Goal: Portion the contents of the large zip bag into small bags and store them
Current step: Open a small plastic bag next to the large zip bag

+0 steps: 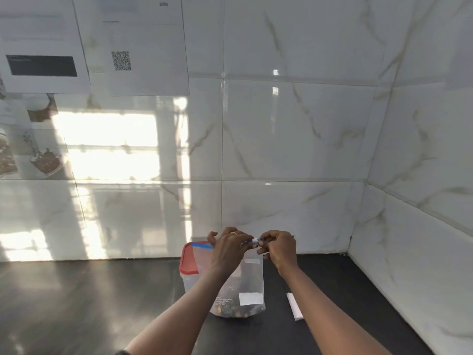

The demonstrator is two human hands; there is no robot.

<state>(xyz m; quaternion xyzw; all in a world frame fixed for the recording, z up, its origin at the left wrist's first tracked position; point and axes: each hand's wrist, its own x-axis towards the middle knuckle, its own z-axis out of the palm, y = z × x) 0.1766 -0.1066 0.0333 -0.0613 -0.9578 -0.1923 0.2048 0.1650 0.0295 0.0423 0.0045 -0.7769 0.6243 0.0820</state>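
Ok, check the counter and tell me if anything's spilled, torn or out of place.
Nothing stands out. The large zip bag stands upright on the counter, its top pinched by the left hand and right hand, nothing spilled around it. The red-lidded container behind is upright, and the small bags lie stacked at right.

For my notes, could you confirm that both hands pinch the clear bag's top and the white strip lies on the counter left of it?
Not quite: the head view shows the white strip on the counter right of the clear bag, not left. The left hand and right hand do pinch its top.
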